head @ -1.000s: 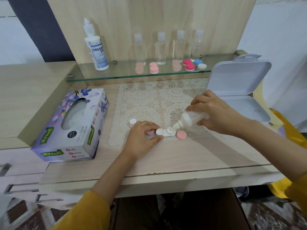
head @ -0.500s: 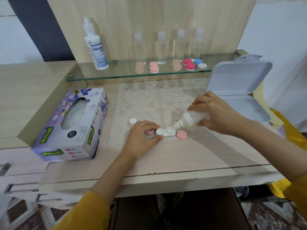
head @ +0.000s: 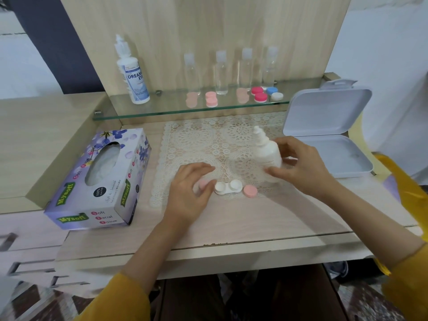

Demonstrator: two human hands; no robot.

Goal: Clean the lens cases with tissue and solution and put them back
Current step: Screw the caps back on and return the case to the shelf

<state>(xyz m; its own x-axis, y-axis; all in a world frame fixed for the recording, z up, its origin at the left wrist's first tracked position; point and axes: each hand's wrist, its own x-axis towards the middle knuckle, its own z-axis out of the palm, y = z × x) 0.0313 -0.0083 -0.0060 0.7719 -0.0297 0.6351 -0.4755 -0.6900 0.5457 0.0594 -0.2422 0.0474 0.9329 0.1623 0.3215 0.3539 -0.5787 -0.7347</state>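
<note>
A white lens case [head: 228, 187] lies open on the lace mat [head: 203, 140], both wells uncovered. One pink cap [head: 250, 190] rests just right of it. Another pink cap [head: 203, 184] shows at its left, partly under my left hand [head: 188, 193]. That hand hovers blurred over the mat with fingers relaxed, no longer touching the case. My right hand [head: 303, 165] grips a small white solution bottle [head: 268, 154], held upright with its nozzle pointing up, above and right of the case.
A tissue box [head: 99, 177] sits at the left. On the glass shelf [head: 162, 110] stand a large solution bottle [head: 133, 72], several clear bottles [head: 221, 72] and pink [head: 211, 99], red [head: 259, 93] and blue-white [head: 274, 93] lens cases. An open white box [head: 324, 144] lies at the right.
My right hand has lifted the small bottle off the case and turned it upright. My left hand has released the case and shifted left, covering the small white cap.
</note>
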